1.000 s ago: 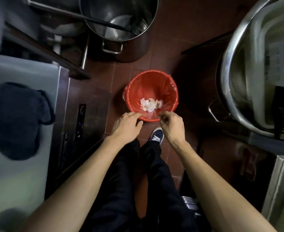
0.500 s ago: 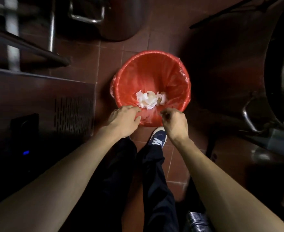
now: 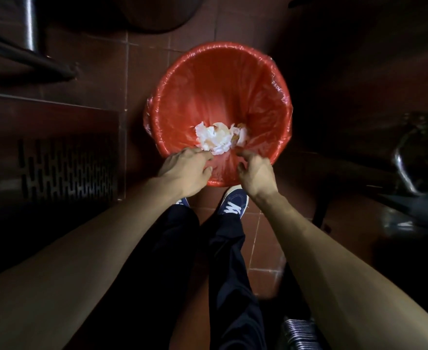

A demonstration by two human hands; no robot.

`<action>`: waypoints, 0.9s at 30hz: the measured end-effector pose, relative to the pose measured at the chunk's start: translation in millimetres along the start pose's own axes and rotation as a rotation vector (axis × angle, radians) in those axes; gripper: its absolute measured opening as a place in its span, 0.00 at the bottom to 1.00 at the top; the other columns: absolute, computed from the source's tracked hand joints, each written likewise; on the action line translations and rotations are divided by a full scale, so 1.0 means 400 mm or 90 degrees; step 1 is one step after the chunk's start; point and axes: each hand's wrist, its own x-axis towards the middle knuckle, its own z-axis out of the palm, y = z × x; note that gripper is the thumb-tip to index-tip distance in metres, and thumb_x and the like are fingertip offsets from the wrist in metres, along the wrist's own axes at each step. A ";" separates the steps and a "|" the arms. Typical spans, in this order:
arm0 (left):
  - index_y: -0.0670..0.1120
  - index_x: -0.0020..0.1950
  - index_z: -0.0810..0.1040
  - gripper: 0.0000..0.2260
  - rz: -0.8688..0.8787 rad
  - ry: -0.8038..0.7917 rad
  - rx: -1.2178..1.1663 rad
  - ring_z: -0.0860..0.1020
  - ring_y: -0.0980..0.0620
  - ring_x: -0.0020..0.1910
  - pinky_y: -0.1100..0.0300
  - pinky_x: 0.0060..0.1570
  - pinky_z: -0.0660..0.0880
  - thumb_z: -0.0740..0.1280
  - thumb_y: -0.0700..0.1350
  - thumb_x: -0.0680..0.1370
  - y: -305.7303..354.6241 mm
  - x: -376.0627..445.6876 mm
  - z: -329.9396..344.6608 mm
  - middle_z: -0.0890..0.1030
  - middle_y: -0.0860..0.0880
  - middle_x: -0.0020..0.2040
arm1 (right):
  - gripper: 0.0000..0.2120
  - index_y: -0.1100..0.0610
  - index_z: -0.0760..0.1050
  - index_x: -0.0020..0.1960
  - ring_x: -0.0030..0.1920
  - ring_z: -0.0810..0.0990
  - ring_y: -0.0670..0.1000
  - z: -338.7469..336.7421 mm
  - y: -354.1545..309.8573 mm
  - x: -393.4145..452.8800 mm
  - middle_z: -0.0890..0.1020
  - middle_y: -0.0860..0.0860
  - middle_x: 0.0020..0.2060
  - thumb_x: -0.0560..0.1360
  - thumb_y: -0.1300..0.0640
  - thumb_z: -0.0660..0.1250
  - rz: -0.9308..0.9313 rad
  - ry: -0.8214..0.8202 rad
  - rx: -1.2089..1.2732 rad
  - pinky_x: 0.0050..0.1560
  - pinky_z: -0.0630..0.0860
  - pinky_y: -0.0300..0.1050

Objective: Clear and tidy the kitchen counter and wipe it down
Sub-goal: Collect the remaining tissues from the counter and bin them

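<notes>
A red waste bin (image 3: 281, 97) lined with a red plastic bag (image 3: 218, 87) stands on the tiled floor in front of my feet. Crumpled white paper waste (image 3: 219, 138) lies at its bottom. My left hand (image 3: 185, 170) has its fingers curled over the near rim and grips the bag's edge there. A little to the right on the same rim, my right hand (image 3: 256, 173) pinches the bag's edge between thumb and fingers. The two hands are about a hand's width apart.
A dark metal cabinet with a vent grille (image 3: 66, 168) stands at the left. The base of a large pot (image 3: 157, 13) sits beyond the bin. At the right, a metal pot handle (image 3: 402, 168) shows in shadow. Brown floor tiles (image 3: 101, 66) surround the bin.
The view has dropped closer to the bin, so the counter and the pots have left the picture. Both hands stay on the near rim and have moved slightly inward over the bag's edge.
</notes>
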 end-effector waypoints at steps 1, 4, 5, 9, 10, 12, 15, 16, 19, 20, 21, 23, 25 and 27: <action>0.53 0.71 0.73 0.17 0.001 0.001 0.001 0.73 0.45 0.67 0.50 0.68 0.70 0.61 0.51 0.81 -0.001 0.000 -0.002 0.74 0.50 0.70 | 0.21 0.49 0.76 0.66 0.57 0.82 0.60 -0.003 0.000 -0.002 0.84 0.56 0.58 0.76 0.62 0.61 0.001 0.001 -0.007 0.59 0.78 0.52; 0.53 0.70 0.74 0.17 0.006 0.010 0.008 0.74 0.44 0.66 0.49 0.67 0.70 0.61 0.51 0.81 0.000 -0.009 -0.018 0.76 0.50 0.69 | 0.21 0.50 0.76 0.66 0.57 0.82 0.59 -0.026 -0.016 -0.018 0.84 0.55 0.57 0.75 0.61 0.61 -0.015 0.012 -0.032 0.59 0.78 0.52; 0.53 0.69 0.74 0.17 0.006 0.015 0.010 0.74 0.44 0.66 0.49 0.67 0.71 0.61 0.51 0.81 0.001 -0.017 -0.026 0.76 0.50 0.68 | 0.21 0.51 0.77 0.66 0.57 0.82 0.58 -0.038 -0.025 -0.026 0.84 0.54 0.58 0.75 0.61 0.61 -0.031 0.020 -0.043 0.60 0.78 0.52; 0.53 0.70 0.73 0.18 0.003 0.038 0.023 0.73 0.43 0.66 0.48 0.67 0.70 0.61 0.51 0.81 0.017 -0.074 -0.077 0.77 0.48 0.66 | 0.19 0.54 0.77 0.65 0.58 0.81 0.57 -0.096 -0.079 -0.072 0.82 0.54 0.59 0.76 0.60 0.62 -0.105 0.045 -0.115 0.60 0.76 0.54; 0.53 0.71 0.73 0.18 -0.001 0.045 0.023 0.72 0.43 0.67 0.48 0.68 0.68 0.61 0.51 0.81 0.023 -0.092 -0.092 0.76 0.48 0.67 | 0.18 0.54 0.77 0.65 0.59 0.80 0.58 -0.113 -0.096 -0.086 0.82 0.54 0.60 0.76 0.59 0.62 -0.114 0.044 -0.133 0.60 0.75 0.55; 0.52 0.71 0.72 0.18 -0.009 0.059 0.024 0.71 0.43 0.68 0.48 0.69 0.66 0.61 0.52 0.81 0.036 -0.133 -0.126 0.75 0.47 0.68 | 0.17 0.53 0.77 0.65 0.59 0.78 0.59 -0.148 -0.129 -0.118 0.80 0.53 0.61 0.76 0.57 0.63 -0.121 0.039 -0.160 0.60 0.75 0.56; 0.53 0.72 0.71 0.20 -0.022 0.079 0.017 0.69 0.44 0.69 0.48 0.70 0.66 0.62 0.53 0.80 0.061 -0.211 -0.182 0.74 0.48 0.70 | 0.18 0.53 0.75 0.66 0.61 0.77 0.59 -0.211 -0.181 -0.177 0.78 0.53 0.64 0.77 0.54 0.63 -0.146 0.034 -0.179 0.59 0.75 0.56; 0.53 0.72 0.70 0.21 -0.026 0.086 0.014 0.70 0.44 0.69 0.48 0.69 0.66 0.62 0.53 0.80 0.071 -0.244 -0.202 0.74 0.48 0.70 | 0.19 0.53 0.74 0.67 0.62 0.77 0.59 -0.234 -0.199 -0.200 0.77 0.52 0.65 0.77 0.53 0.63 -0.157 0.031 -0.190 0.59 0.75 0.55; 0.53 0.73 0.70 0.22 -0.036 0.117 0.002 0.71 0.45 0.68 0.47 0.69 0.67 0.62 0.54 0.79 0.109 -0.349 -0.263 0.75 0.49 0.69 | 0.23 0.52 0.70 0.72 0.67 0.73 0.60 -0.316 -0.253 -0.273 0.73 0.53 0.71 0.77 0.51 0.65 -0.167 0.011 -0.201 0.64 0.72 0.55; 0.52 0.73 0.70 0.22 -0.036 0.128 0.006 0.70 0.45 0.69 0.46 0.69 0.67 0.62 0.54 0.79 0.122 -0.385 -0.284 0.75 0.49 0.69 | 0.24 0.52 0.70 0.72 0.68 0.72 0.60 -0.346 -0.271 -0.301 0.73 0.52 0.71 0.77 0.51 0.65 -0.171 0.013 -0.204 0.64 0.72 0.56; 0.52 0.73 0.69 0.23 -0.035 0.141 0.015 0.70 0.46 0.69 0.47 0.69 0.67 0.62 0.55 0.79 0.136 -0.421 -0.305 0.75 0.49 0.69 | 0.23 0.52 0.70 0.71 0.67 0.73 0.60 -0.376 -0.289 -0.328 0.73 0.52 0.71 0.77 0.50 0.65 -0.180 0.023 -0.208 0.64 0.72 0.56; 0.52 0.74 0.69 0.23 -0.036 0.169 0.027 0.69 0.47 0.70 0.47 0.69 0.66 0.61 0.55 0.79 0.163 -0.496 -0.347 0.74 0.50 0.70 | 0.23 0.53 0.71 0.70 0.67 0.73 0.60 -0.438 -0.324 -0.386 0.73 0.52 0.70 0.77 0.50 0.65 -0.200 0.039 -0.213 0.63 0.73 0.56; 0.52 0.74 0.68 0.22 -0.046 0.203 0.020 0.68 0.48 0.71 0.47 0.70 0.65 0.61 0.54 0.80 0.185 -0.572 -0.383 0.73 0.50 0.71 | 0.24 0.54 0.70 0.71 0.68 0.73 0.60 -0.497 -0.358 -0.443 0.73 0.53 0.71 0.77 0.50 0.65 -0.219 0.045 -0.219 0.65 0.73 0.55; 0.53 0.74 0.68 0.22 -0.056 0.238 0.008 0.67 0.48 0.71 0.47 0.70 0.65 0.61 0.54 0.80 0.204 -0.646 -0.411 0.73 0.51 0.71 | 0.24 0.55 0.71 0.71 0.68 0.73 0.60 -0.556 -0.386 -0.498 0.73 0.54 0.71 0.77 0.50 0.66 -0.239 0.052 -0.223 0.64 0.73 0.56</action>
